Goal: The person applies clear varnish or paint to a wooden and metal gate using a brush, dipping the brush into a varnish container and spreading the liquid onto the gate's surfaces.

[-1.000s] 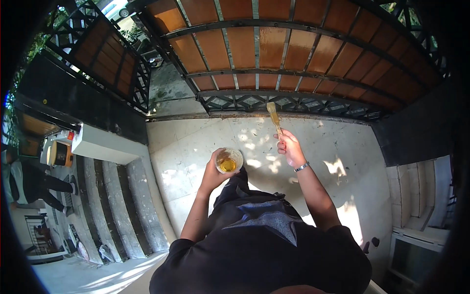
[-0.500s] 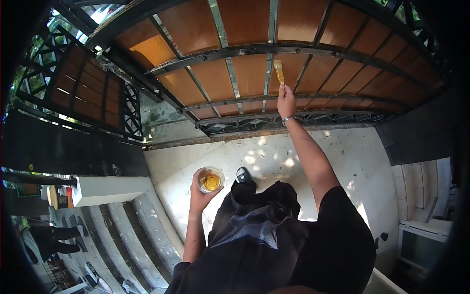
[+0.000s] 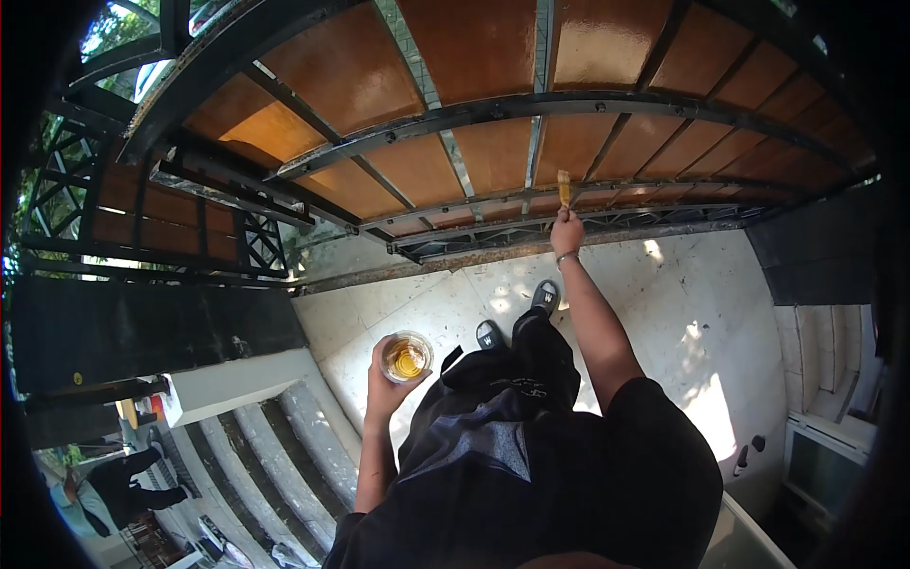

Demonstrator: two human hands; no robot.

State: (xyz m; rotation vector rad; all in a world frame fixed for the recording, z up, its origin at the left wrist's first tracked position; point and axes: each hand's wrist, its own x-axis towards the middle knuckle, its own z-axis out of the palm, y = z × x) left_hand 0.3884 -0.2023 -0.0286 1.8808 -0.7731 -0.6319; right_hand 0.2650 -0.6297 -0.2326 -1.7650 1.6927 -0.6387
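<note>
My left hand (image 3: 381, 387) is wrapped round a clear cup (image 3: 408, 357) with amber liquid in its bottom. In my right hand (image 3: 567, 230) is a paintbrush (image 3: 564, 190), gripped by its handle with the bristles pointing up. The bristles overlap the lower part of a reddish-brown wooden panel (image 3: 567, 150), close to a black metal crossbar (image 3: 474, 198). These panels fill a black-framed gate in front of me, and several have a wet-looking shine.
Pale floor tiles (image 3: 654, 313) lie under my sandalled feet. Grey steps (image 3: 275, 446) run along the left, beside a white ledge (image 3: 227, 384). Another person (image 3: 123, 488) stands at the far lower left. A second black-framed panel section (image 3: 166, 218) is at the left.
My right hand and the paintbrush have moved down the panel toward the lower crossbar. The gate looms larger, and both my feet now show. The cup stays in my left hand.
</note>
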